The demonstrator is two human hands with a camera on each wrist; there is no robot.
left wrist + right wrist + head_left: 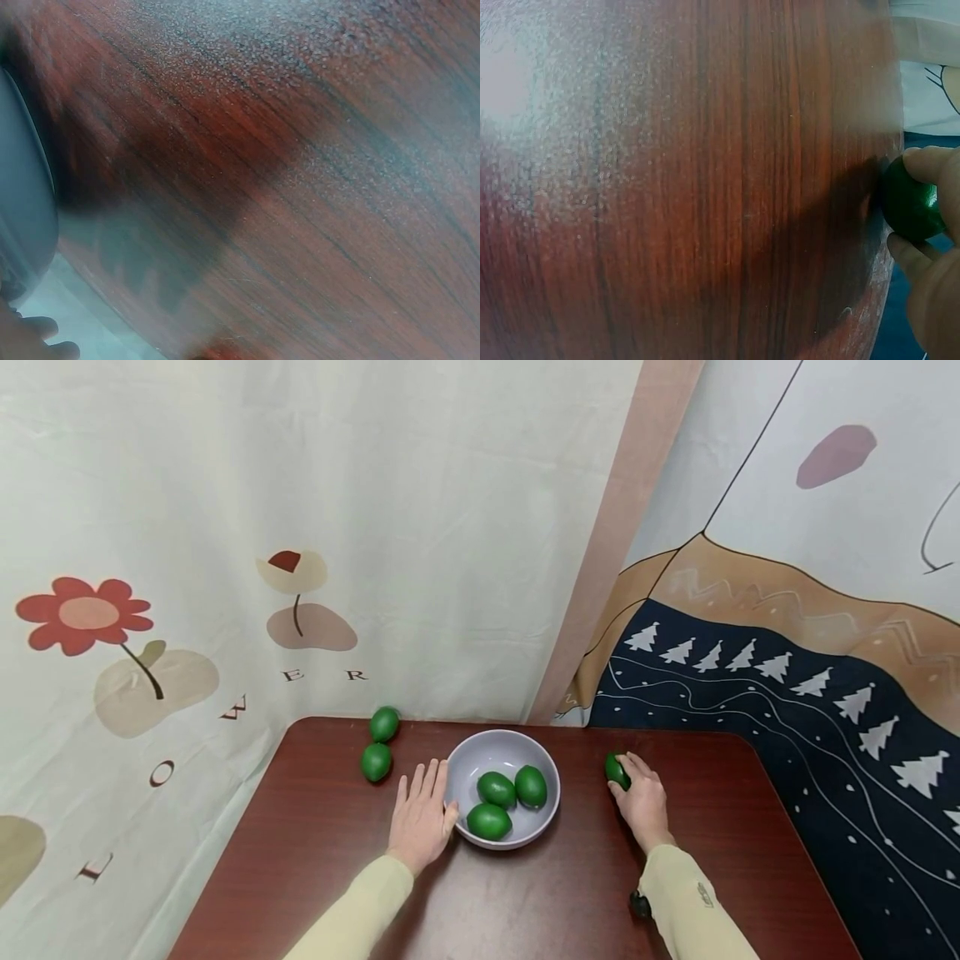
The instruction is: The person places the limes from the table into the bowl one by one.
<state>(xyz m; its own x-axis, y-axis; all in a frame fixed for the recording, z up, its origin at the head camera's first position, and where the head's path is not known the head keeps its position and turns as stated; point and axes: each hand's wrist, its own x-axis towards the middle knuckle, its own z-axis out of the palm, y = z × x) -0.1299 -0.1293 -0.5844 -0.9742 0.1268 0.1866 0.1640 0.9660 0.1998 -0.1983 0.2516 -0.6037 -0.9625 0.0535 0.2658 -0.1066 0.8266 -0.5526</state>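
Note:
A lavender-grey bowl (476,764) stands on the table, with three green limes (489,822) inside it. My left hand (422,818) is at the bowl's left side, fingers straight and thumb at the rim. In the left wrist view, the bowl's outer wall (26,195) shows at the left edge, with fingertips (45,328) below it. Off to the right of the bowl, my right hand (643,797) grips another lime (617,772). The right wrist view has this lime (913,201) between thumb and fingers, close to the table.
Two more limes, one (385,724) behind the other (376,762), lie at the back left of the dark red wooden table (495,902). Behind the table hangs a pale printed curtain (450,568), and a navy cloth with trees (750,693) borders the right side.

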